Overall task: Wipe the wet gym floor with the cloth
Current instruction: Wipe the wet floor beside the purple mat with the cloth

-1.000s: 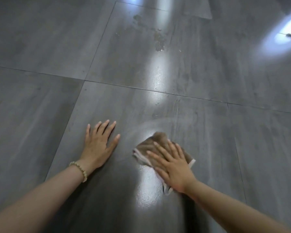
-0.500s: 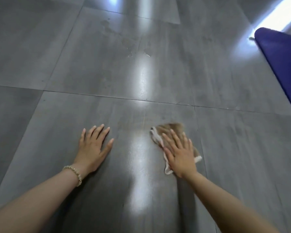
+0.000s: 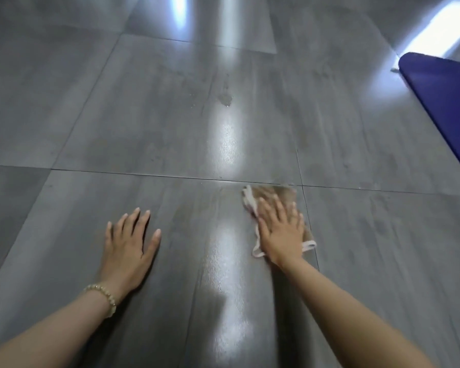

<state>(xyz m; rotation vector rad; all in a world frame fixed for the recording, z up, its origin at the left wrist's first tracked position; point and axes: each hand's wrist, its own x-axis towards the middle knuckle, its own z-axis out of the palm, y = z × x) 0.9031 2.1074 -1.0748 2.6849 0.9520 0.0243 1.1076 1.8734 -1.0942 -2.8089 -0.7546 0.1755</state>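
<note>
A brown cloth (image 3: 270, 193) with a pale hem lies flat on the grey tiled floor (image 3: 149, 123), its far edge at a tile joint. My right hand (image 3: 280, 229) presses down on it, palm flat and fingers spread, covering most of it. My left hand (image 3: 129, 245), with a bead bracelet at the wrist, rests flat on the floor to the left, fingers apart, holding nothing. A small puddle with droplets (image 3: 225, 99) sits on the tile farther ahead. A glossy wet streak (image 3: 229, 261) runs between my hands.
A blue mat (image 3: 446, 102) lies on the floor at the far right. Bright light reflections (image 3: 436, 27) fall on the tiles at the top right. Bare grey tiles stretch to the left and ahead.
My right hand has slid the cloth forward and to the right, up to the tile joint. My left hand has stayed planted. The view has shifted, bringing the blue mat in.
</note>
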